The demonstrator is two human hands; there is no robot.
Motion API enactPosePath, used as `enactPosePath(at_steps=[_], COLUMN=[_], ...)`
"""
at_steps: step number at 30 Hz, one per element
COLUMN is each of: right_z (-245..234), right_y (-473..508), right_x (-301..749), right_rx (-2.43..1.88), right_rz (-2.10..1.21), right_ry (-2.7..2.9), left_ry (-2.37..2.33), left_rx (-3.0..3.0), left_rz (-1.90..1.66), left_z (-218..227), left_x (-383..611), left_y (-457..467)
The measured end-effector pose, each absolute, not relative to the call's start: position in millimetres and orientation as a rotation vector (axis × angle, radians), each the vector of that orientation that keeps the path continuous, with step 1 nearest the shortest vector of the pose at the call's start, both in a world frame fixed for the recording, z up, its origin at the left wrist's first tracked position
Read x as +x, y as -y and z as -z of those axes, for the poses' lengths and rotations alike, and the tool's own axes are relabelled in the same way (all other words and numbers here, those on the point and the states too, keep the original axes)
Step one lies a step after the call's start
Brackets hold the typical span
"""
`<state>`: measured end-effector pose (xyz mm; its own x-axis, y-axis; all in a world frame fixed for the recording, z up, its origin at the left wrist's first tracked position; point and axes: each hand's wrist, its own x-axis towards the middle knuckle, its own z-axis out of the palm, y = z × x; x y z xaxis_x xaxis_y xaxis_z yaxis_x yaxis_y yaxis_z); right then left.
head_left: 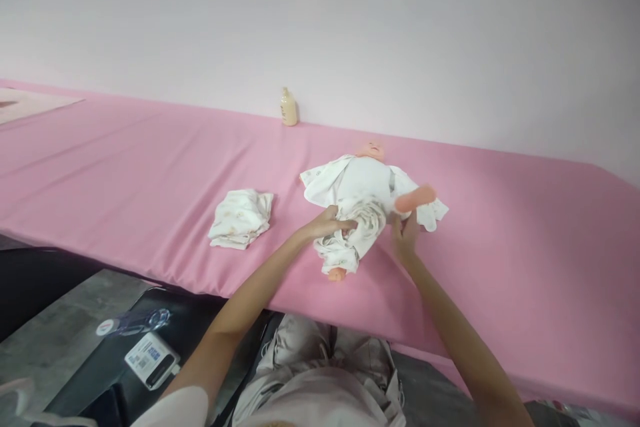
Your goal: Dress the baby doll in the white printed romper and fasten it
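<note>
From my remote seat I saw the fingers of the left hand (334,221) curled tight into the bunched white printed cloth (350,240) round one leg of the pink plastic baby doll (367,177), with the wrist low and the forearm stretched forward over the table edge. The right hand (406,232) pointed its fingers up under the doll's raised bare leg (416,197), touching it. The view blurred there, so I could not tell whether they closed round it. The doll lay on its back on the pink cloth-covered table (150,167), head away from me. A crumpled white cloth bundle (241,217) sat near the left hand, and a small cream bottle (289,108) stood well apart at the far edge.
</note>
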<state>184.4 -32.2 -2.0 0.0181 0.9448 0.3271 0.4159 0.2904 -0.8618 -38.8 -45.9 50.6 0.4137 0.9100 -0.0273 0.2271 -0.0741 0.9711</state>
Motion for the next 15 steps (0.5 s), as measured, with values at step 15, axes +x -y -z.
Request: enactPosePath(at_steps=[15], right_z=[5], right_y=[34], right_x=[179], right_rx=[-1.09], right_rz=[-0.821], right_ry=[1.888], left_ry=[-0.849], left_rx=[2.561], left_rz=[-0.411], left_z=[-148], left_x=[-25], left_y=[61])
